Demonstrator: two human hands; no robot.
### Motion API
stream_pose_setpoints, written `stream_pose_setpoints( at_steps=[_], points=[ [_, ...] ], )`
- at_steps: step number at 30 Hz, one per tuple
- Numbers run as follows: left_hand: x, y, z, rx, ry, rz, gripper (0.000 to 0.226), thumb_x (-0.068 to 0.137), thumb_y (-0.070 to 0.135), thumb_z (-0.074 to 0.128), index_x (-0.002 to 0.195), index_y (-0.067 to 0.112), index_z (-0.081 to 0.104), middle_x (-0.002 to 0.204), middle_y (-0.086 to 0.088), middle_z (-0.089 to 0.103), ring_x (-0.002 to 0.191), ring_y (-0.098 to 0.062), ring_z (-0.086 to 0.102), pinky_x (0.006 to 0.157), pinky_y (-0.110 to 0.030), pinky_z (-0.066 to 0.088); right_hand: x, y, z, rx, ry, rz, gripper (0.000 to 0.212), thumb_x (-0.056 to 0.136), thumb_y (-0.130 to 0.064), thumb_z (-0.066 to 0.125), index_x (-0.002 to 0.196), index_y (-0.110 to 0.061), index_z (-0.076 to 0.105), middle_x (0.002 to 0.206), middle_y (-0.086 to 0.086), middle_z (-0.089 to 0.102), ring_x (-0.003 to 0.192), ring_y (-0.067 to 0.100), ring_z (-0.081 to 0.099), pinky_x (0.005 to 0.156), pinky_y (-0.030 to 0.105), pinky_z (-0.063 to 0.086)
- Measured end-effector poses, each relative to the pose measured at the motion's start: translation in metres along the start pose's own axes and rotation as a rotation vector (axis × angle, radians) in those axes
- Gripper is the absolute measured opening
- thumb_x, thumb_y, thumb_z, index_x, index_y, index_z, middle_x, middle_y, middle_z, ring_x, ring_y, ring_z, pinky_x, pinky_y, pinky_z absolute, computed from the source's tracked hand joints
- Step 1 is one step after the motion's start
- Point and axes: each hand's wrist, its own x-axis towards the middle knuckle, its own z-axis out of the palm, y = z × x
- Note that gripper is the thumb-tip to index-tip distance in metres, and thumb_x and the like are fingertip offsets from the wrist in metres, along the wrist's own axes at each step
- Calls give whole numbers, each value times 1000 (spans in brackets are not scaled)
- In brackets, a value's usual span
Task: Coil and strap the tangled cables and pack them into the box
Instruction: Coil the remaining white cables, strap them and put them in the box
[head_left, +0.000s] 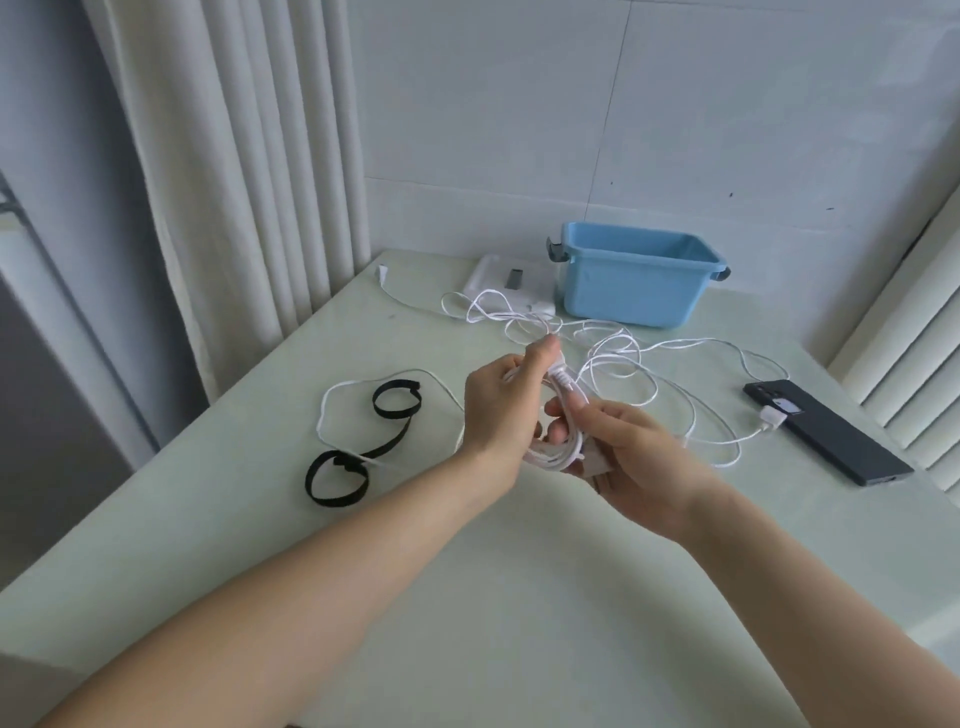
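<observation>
Step in hand: coiling. A white cable coil (553, 453) is gripped by the left hand (496, 410), fingers curled round the loops. The other side is held by the right hand (631, 457), next to the ribbed connector end. The coil is held above the table (467, 597) and is not yet strapped.

Next move, as judged: the tail is to be tucked in and the coil clamped in one hand. A black strap (396, 399) on the left is then to be fetched and wrapped round. A second strap (335, 478) is lying nearer.

Loose tangled cables (623, 364) are spread between the hands and the blue box (641, 283). The box is set open at the far edge. Nothing is seen inside it, but its floor is hidden. One cable end is lying against a dark phone (826, 436).
</observation>
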Motion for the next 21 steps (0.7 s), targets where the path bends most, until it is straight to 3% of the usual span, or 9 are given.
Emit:
stream_pose_setpoints(
  at_steps=[5, 10, 14, 18, 21],
  points=[
    [-7, -6, -34, 212, -112, -4, 39, 85, 51, 66, 82, 12, 67, 66, 5, 62, 57, -13, 58, 65, -29, 48, -1, 16, 11, -22, 27, 19, 25, 94, -28, 51, 92, -4, 59, 66, 6, 56, 60, 17, 53, 60, 23, 51],
    [12, 8, -88, 361, -77, 112, 6, 89, 21, 68, 90, 18, 72, 88, 1, 71, 72, -13, 64, 69, -32, 56, -3, 21, 10, -83, 81, 4, 24, 103, -22, 46, 93, -5, 60, 68, 6, 58, 58, 17, 54, 57, 22, 50],
    [39, 19, -134, 778, -32, 224, 11, 88, 16, 67, 88, 24, 74, 86, 6, 72, 82, -13, 66, 77, -30, 55, -6, 20, 8, -226, 149, -19, 26, 103, -26, 50, 94, -6, 63, 68, 5, 59, 52, 12, 50, 42, 14, 37],
    [57, 18, -155, 1174, -271, 113, 31, 83, 5, 63, 99, 30, 72, 105, 6, 70, 96, -14, 64, 91, -29, 52, -9, 19, 1, -315, 201, -60, 30, 101, -33, 53, 93, -8, 66, 67, 3, 59, 49, 9, 46, 42, 13, 31],
    [60, 8, -157, 1321, -321, 119, 30, 82, 8, 69, 106, 26, 69, 94, 11, 65, 89, -15, 62, 84, -28, 50, -11, 17, -7, -318, 236, -85, 30, 101, -34, 53, 90, -9, 66, 67, 5, 59, 46, 7, 46, 41, 13, 30]
  ],
)
